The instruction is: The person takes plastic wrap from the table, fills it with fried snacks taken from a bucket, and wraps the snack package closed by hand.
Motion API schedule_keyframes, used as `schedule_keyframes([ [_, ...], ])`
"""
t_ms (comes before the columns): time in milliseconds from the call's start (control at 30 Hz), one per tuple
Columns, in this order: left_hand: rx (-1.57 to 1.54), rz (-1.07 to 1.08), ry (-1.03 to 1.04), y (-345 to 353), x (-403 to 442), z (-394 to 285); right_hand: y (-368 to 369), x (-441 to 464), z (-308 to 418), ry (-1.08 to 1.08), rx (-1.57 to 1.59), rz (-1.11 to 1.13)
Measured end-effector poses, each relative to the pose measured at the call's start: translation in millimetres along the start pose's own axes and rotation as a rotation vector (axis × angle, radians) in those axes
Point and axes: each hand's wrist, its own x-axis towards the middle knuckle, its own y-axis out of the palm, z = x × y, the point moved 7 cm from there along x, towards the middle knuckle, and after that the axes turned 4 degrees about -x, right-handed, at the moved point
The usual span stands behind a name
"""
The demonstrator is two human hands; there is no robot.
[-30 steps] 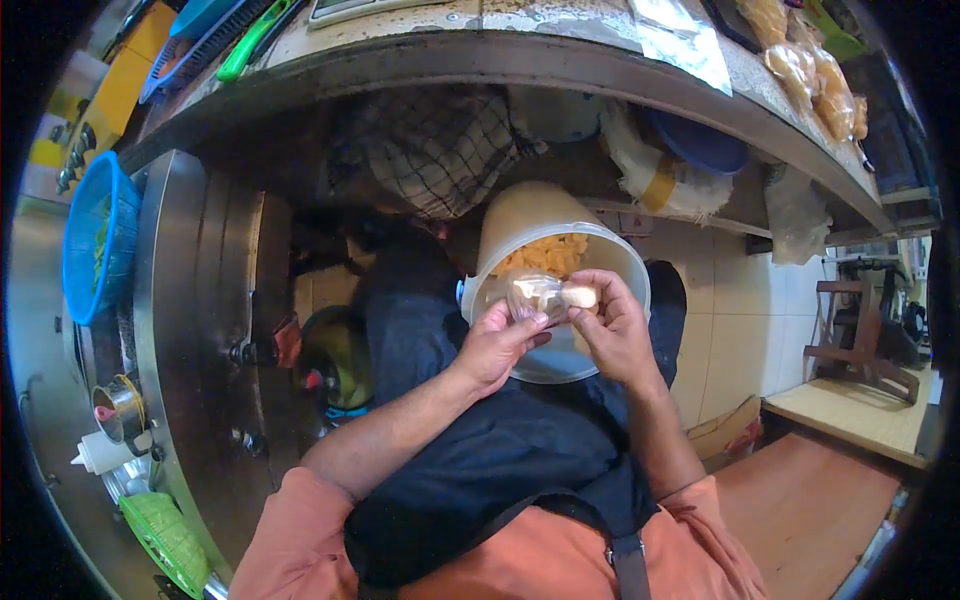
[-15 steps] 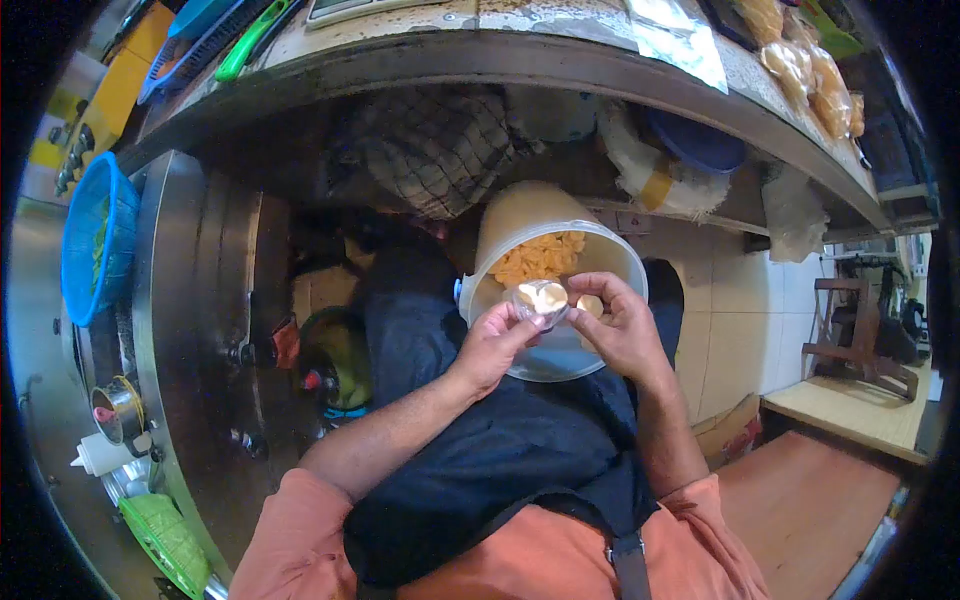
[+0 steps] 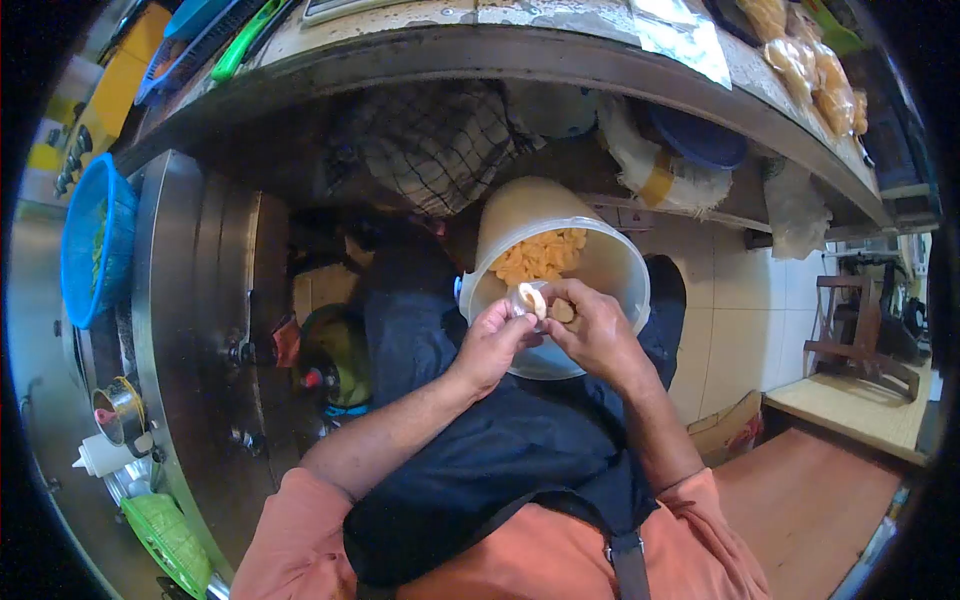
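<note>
My left hand [image 3: 490, 350] pinches a small clear plastic bag [image 3: 517, 303] that has a pale, round-edged piece [image 3: 533, 298] at its mouth. Close against it on the right, the curled fingers of my right hand [image 3: 603, 335] hold a small round tan piece [image 3: 562, 311]; its exact kind does not show. Both hands are over the mouth of a whitish plastic bucket [image 3: 618, 262], tipped toward me between my legs. Inside it lies a heap of orange, chip-like pieces [image 3: 540, 255]. My fingers partly hide the bag and the bucket's lower rim.
A worn counter edge [image 3: 480, 45] runs across above the bucket. Below it are a checked cloth [image 3: 430, 150] and a dark blue basin [image 3: 700, 138]. A blue basket [image 3: 100, 240] and steel cabinet [image 3: 170, 330] stand left; a wooden board [image 3: 810, 500] lies right.
My right hand has moved left, bringing its tan piece right beside the bag. The bag has turned, and less of its pale contents shows now. My left hand has barely moved.
</note>
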Motion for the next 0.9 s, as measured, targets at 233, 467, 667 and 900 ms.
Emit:
schedule_keyframes([
  [233, -0.067, 0.009, -0.098, 7, -8, -5, -14, -2, 3, 0.089, 0.006, 0.018],
  [467, -0.024, 0.006, -0.057, 7, -7, -4, -19, -6, 3, 0.007, 0.11, 0.038],
  [667, 0.019, -0.029, -0.068, -6, -7, 3, 3, -2, -8, -0.076, -0.139, -0.029],
  [900, 0.178, -0.063, 0.015, -3, -13, -7, -7, -2, -10, -0.032, 0.001, -0.158],
])
